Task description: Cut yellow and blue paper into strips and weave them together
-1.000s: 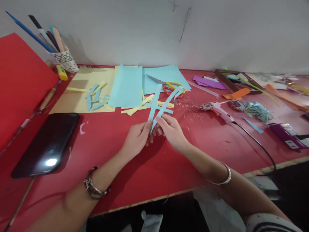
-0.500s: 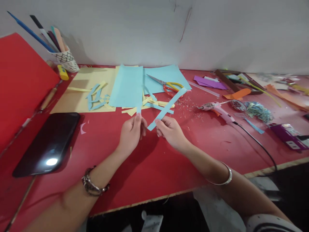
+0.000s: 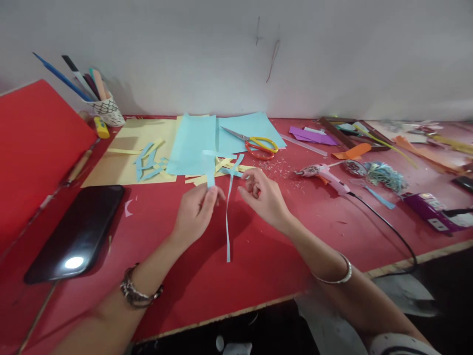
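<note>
My left hand (image 3: 195,209) pinches a light blue paper strip (image 3: 210,173) between thumb and fingers; its upper part is faint against the papers behind. A second narrow blue strip (image 3: 228,222) hangs or falls edge-on between my hands, apart from both as far as I can see. To its right, my right hand (image 3: 268,199) is open with curled fingers and thumb apart, holding nothing visible. Behind my hands lie blue and yellow strips (image 3: 195,180) in a loose pile, blue sheets (image 3: 190,143), and scissors (image 3: 240,136) with red and yellow handles.
A black phone (image 3: 79,227) lies at left, near a red board (image 3: 40,128) and a patterned pen cup (image 3: 111,112). Cut blue pieces rest on a yellow sheet (image 3: 107,170). At right are a pink glue gun (image 3: 334,180) with its cord, a purple device (image 3: 430,212) and a tray (image 3: 332,130).
My right hand has let go of its blue strip, which dropped from a slant into an upright position between my hands. My left hand keeps its strip. The view has tilted up slightly.
</note>
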